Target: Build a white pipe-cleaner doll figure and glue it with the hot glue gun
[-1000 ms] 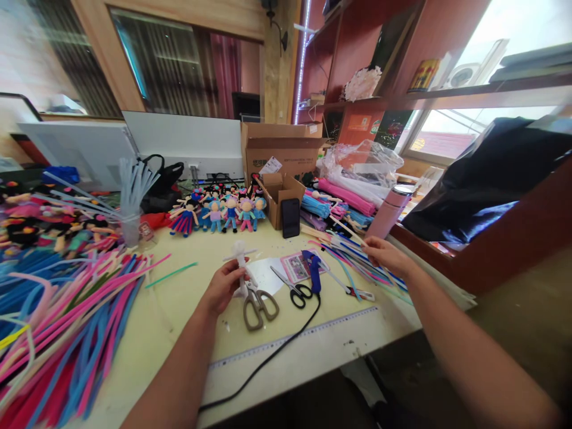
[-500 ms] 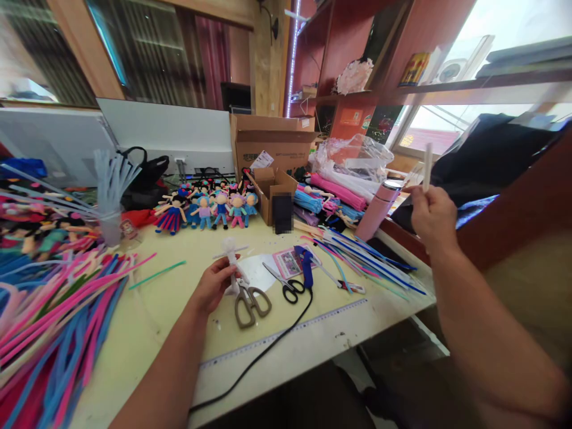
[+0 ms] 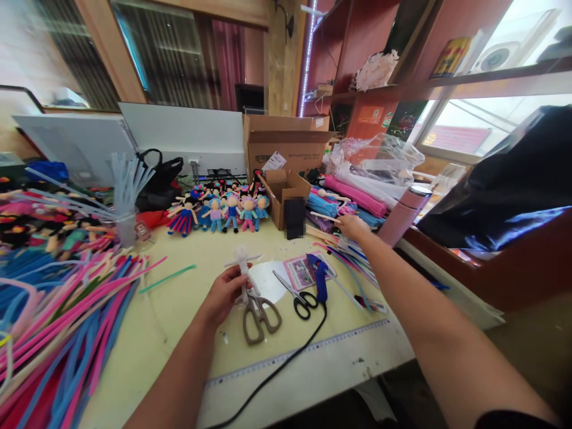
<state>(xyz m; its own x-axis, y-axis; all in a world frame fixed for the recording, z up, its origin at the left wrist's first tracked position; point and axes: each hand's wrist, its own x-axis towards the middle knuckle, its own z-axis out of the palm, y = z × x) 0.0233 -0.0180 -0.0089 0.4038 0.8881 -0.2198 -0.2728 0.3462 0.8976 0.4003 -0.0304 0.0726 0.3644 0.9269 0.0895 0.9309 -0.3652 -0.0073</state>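
Observation:
My left hand (image 3: 222, 293) grips a small white pipe-cleaner doll figure (image 3: 243, 260) by its body and holds it upright over the pale yellow table (image 3: 187, 304). My right hand (image 3: 353, 226) reaches far across to the stacked pipe cleaners (image 3: 346, 199) at the back right. Its fingers pinch a pale pipe cleaner (image 3: 322, 216) that points left. Tan-handled scissors (image 3: 260, 314) lie just right of my left hand.
Black-handled scissors (image 3: 302, 298) and a blue glue gun (image 3: 320, 271) with a black cord lie mid-table. A ruler (image 3: 295, 356) runs along the front edge. Finished dolls (image 3: 218, 211), a phone (image 3: 295, 218), cardboard boxes (image 3: 286, 146) and a pink flask (image 3: 404, 215) stand behind. Pipe cleaners (image 3: 58, 310) cover the left.
My right hand was raised near the window with a pale stick and has come down to the pipe-cleaner stack at the back right. My left hand keeps holding the white figure.

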